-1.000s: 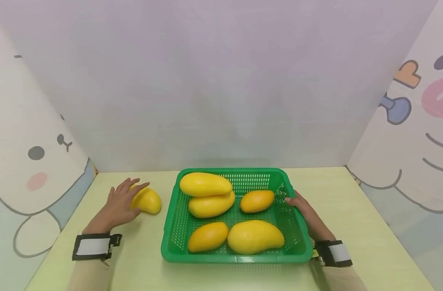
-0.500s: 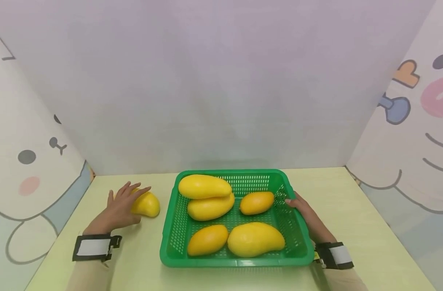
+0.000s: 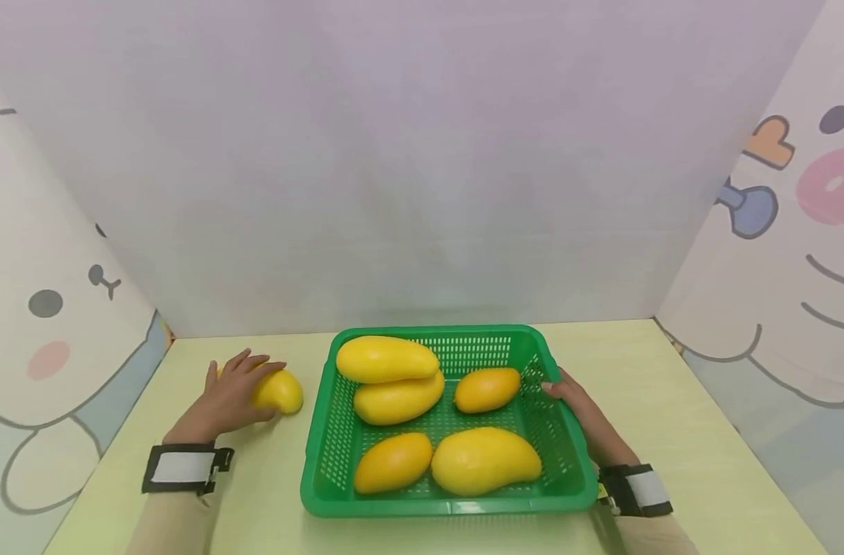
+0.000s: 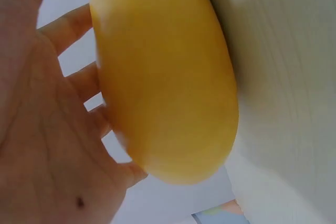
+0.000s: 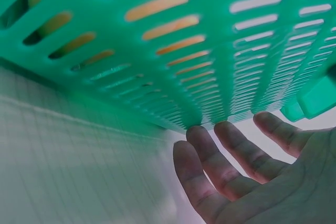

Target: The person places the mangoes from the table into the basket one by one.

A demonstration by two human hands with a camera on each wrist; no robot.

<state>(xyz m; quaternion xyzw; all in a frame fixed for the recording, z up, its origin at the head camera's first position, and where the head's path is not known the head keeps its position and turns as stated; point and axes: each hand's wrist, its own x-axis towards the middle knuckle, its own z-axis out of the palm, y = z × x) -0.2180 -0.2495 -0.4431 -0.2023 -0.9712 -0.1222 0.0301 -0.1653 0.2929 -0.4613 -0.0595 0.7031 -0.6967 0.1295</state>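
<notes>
At the left of the head view my left hand point(image 3: 226, 399) is laid over a yellow mango point(image 3: 283, 391) on the table. In the left wrist view its fingers curve round the far side of the mango point(image 4: 168, 87), which lies close to the tabletop; the thumb is mostly hidden. A green slotted plastic basket point(image 3: 449, 507) stands in the middle. My right hand point(image 3: 580, 407) holds its right side, thumb over the rim, and in the right wrist view the fingers point(image 5: 239, 148) lie against the outer wall.
Several yellow mangoes sit in the basket, one upper mango point(image 3: 387, 359) leaning on another mango point(image 3: 399, 399) at the back left. A pale wall point(image 3: 422, 193) rises behind the table point(image 3: 637, 370), with cartoon-printed panels point(image 3: 768, 254) at both sides.
My left hand has settled lower on the mango, its fingers closing round it. My right hand stays at the basket's side. The head view has shifted slightly.
</notes>
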